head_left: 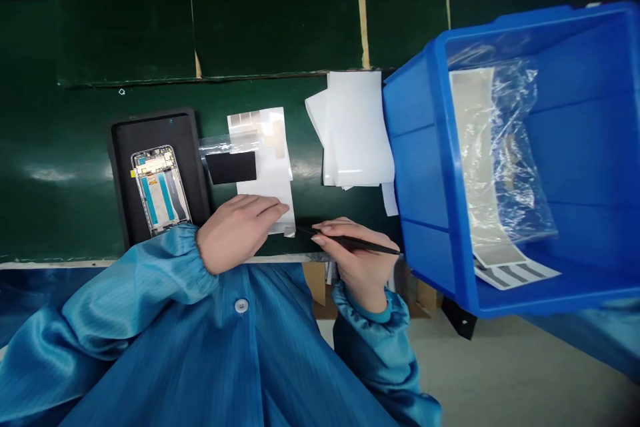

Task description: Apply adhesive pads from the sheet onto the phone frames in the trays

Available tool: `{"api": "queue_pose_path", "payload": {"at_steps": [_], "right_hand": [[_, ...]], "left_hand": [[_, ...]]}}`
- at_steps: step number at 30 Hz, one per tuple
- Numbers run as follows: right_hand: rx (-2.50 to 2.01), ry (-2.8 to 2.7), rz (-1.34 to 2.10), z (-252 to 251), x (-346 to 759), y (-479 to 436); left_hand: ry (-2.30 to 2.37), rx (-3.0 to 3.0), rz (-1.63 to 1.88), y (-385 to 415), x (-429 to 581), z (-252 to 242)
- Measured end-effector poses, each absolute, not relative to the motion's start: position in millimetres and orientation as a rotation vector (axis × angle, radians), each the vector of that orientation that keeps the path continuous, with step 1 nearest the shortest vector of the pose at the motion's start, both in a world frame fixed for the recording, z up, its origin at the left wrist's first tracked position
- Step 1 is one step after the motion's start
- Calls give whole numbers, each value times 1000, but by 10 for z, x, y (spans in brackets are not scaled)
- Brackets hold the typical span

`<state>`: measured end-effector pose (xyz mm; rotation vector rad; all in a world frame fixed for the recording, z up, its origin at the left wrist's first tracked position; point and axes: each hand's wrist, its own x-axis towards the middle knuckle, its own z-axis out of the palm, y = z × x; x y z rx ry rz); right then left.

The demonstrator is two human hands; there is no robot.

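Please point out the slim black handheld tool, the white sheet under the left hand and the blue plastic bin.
Slim black handheld tool [359,243], head view: middle of its shaft.
White rectangular sheet [270,181], head view: bare face.
Blue plastic bin [417,177], head view: outer side wall.

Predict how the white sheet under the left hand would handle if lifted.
The white sheet looks thin, so it is probably light and floppy. Its shiny patches hint that it may be slippery. The black rectangle overlapping it might shift with it.
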<state>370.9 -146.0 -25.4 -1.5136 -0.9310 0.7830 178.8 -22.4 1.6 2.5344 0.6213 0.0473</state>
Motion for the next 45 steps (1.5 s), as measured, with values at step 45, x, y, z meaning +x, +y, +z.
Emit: {"api": "queue_pose_path", "payload": {"at_steps": [45], "right_hand": [[-1719,-1009,987,-192,1892,151]], "left_hand": [[1520,2330,739,90,48,-401]]}}
